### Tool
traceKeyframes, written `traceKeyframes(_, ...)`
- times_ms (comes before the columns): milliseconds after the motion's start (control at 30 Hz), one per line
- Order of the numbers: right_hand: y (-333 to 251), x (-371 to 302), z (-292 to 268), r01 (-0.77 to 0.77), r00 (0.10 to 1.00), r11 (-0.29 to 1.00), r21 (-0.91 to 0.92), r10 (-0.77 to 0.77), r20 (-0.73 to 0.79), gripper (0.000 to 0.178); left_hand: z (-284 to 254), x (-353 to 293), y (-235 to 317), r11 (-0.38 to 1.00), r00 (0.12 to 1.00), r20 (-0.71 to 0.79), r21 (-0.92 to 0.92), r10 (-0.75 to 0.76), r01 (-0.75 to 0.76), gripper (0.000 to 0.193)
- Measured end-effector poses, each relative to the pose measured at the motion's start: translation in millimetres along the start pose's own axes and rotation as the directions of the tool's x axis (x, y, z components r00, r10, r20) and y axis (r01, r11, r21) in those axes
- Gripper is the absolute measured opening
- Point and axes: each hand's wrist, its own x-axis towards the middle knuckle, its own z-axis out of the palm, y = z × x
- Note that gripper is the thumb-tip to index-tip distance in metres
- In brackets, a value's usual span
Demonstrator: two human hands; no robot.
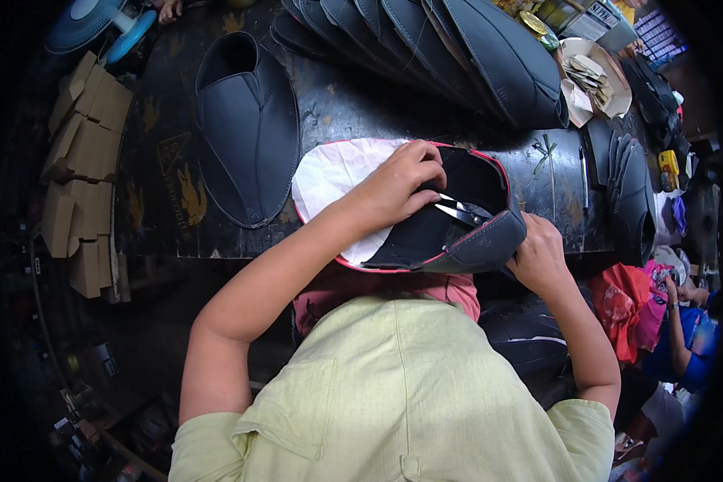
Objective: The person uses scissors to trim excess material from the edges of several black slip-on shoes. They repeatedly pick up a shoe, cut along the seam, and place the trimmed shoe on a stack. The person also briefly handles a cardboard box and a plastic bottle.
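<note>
A black shoe upper (pixel 478 247) with a red edge lies across my lap at the table's front, its dark inside facing up. White lining paper or cloth (pixel 337 173) covers its left part. Over the upper, my left hand (pixel 406 181) is closed, thumb and fingers curled together; what they pinch is too small to make out. Small metal scissors (pixel 462 210) have their blades apart, tips close to the left thumb. Their handles are hidden behind the upper's raised right edge, where my right hand (pixel 538 251) is closed around them, fingers mostly hidden.
Another black upper (pixel 249 145) lies on the dark table (pixel 165 233). Several stacked uppers (pixel 490 64) stand at the back. A box of scraps (pixel 618 100), a pen (pixel 584 178) and more uppers (pixel 633 193) are at right. Cardboard boxes (pixel 84 169) and a blue fan (pixel 80 24) are left. Another person (pixel 683 337) sits at right.
</note>
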Motion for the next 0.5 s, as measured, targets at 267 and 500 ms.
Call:
traceKeyframes(267,-2.8,2.1,-1.7,-0.007,1.000,0.999,-0.038,0.008,0.006,0.035,-2.6,-4.1,-7.1,0.998,1.000,-0.018,-0.050,0.021,-0.022,0.016)
traceKeyframes(500,-3.1,5.2,0.3,-0.018,1.000,1.000,0.005,0.018,-0.025,0.025,-3.0,-2.9,-6.3,0.997,0.997,-0.066,-0.066,0.031,-0.036,0.016)
